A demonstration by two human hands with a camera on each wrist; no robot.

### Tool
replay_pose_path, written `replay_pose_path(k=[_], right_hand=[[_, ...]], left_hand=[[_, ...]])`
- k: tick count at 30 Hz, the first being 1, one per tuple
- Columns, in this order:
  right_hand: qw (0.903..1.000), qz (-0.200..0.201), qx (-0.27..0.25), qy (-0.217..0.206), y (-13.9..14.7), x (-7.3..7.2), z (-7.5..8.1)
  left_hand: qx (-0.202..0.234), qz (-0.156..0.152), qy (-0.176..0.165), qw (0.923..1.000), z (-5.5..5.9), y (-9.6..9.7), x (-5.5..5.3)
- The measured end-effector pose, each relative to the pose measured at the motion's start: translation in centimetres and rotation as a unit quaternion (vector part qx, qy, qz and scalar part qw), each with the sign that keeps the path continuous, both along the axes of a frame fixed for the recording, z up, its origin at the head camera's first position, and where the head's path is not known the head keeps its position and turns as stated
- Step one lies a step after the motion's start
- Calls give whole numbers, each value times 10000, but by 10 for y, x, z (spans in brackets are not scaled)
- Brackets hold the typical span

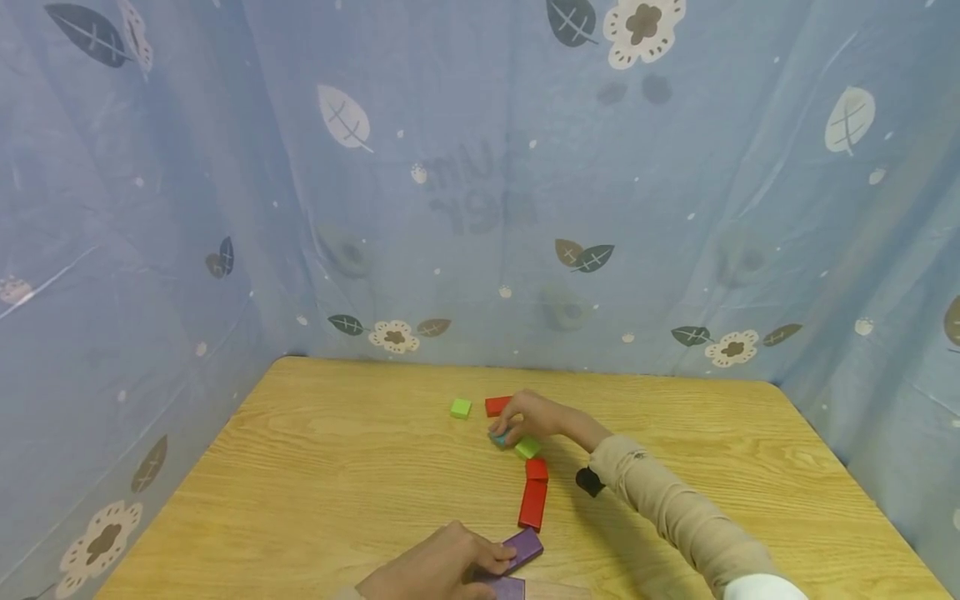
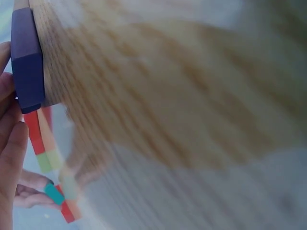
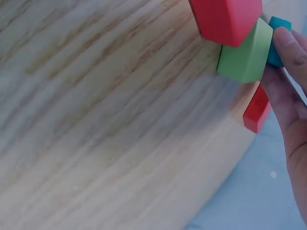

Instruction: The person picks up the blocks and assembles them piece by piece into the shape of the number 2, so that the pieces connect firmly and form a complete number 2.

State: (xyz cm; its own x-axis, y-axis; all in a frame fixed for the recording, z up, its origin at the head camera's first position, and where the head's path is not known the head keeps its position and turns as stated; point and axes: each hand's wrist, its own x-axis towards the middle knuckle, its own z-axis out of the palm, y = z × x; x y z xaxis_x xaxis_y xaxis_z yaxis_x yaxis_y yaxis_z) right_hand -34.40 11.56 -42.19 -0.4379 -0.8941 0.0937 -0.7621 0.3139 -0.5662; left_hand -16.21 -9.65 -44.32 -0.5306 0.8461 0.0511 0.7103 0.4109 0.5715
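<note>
Near the table's front edge, my left hand (image 1: 442, 562) holds a purple block (image 1: 527, 543), its fingertips on the block's left end. Just below it lies another purple block (image 1: 512, 588), partly covered by that hand. Farther back, my right hand (image 1: 536, 414) pinches a small teal block (image 1: 498, 438) between thumb and fingers. The right wrist view shows this teal block (image 3: 277, 40) beside a green block (image 3: 247, 52). From the green block, a short red block (image 1: 536, 469) and a longer red block (image 1: 532, 504) run toward the left hand.
Behind the right hand lies a red block (image 1: 497, 406), partly hidden. A lime green block (image 1: 461, 408) stands apart to its left. A black object (image 1: 589, 481) shows under the right forearm. Pale wood (image 1: 558, 591) adjoins the near purple block. Patterned blue curtains (image 1: 480, 183) surround the wooden table (image 1: 337, 467).
</note>
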Motion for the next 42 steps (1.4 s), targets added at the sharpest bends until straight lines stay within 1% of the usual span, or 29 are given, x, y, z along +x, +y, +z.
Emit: replay_pose_path(k=[3, 5, 8, 13, 18, 22, 24, 28, 33, 35, 37, 39, 40, 42], right_hand=[[9996, 112, 162, 198, -3, 1, 5], [9995, 99, 244, 195, -5, 2, 7], [9997, 71, 196, 86, -7, 4, 8], [9998, 11, -24, -201, -7, 4, 3], [9995, -34, -56, -324, -5, 4, -1], [9994, 59, -129, -308, -5, 3, -2], [9986, 70, -205, -489, -4, 3, -2], [9973, 51, -233, -694, -3, 2, -3], [9989, 107, -125, -439, -3, 2, -2], [9993, 154, -101, -315, -3, 2, -1], [9994, 179, -100, -282, -1, 3, 0], [9991, 164, -116, -368, 0, 3, -1], [9987, 142, -140, -479, 0, 3, 0], [9969, 78, -197, -764, 0, 4, 0]], left_hand=[[-12, 26, -7, 10000, 1, 0, 0], [-29, 40, -15, 10000, 1, 0, -1], [-14, 27, -35, 10000, 0, 0, -1], [109, -26, -72, 9999, -1, -1, -1], [145, -38, -127, 9998, -3, 0, -1], [60, 63, -202, 9998, -2, 0, 0], [2, 133, -254, 9996, -1, 0, 0], [-71, 203, -286, 9994, -1, 1, 1], [-60, 227, -294, 9993, 0, 0, 1], [-61, 223, -271, 9994, 0, 0, 0], [-46, 188, -197, 9996, 0, 0, 0], [-25, 119, -88, 9999, 0, 1, 0], [-13, 93, -42, 9999, 0, 1, 0], [6, 116, -78, 9999, 0, 1, 1]])
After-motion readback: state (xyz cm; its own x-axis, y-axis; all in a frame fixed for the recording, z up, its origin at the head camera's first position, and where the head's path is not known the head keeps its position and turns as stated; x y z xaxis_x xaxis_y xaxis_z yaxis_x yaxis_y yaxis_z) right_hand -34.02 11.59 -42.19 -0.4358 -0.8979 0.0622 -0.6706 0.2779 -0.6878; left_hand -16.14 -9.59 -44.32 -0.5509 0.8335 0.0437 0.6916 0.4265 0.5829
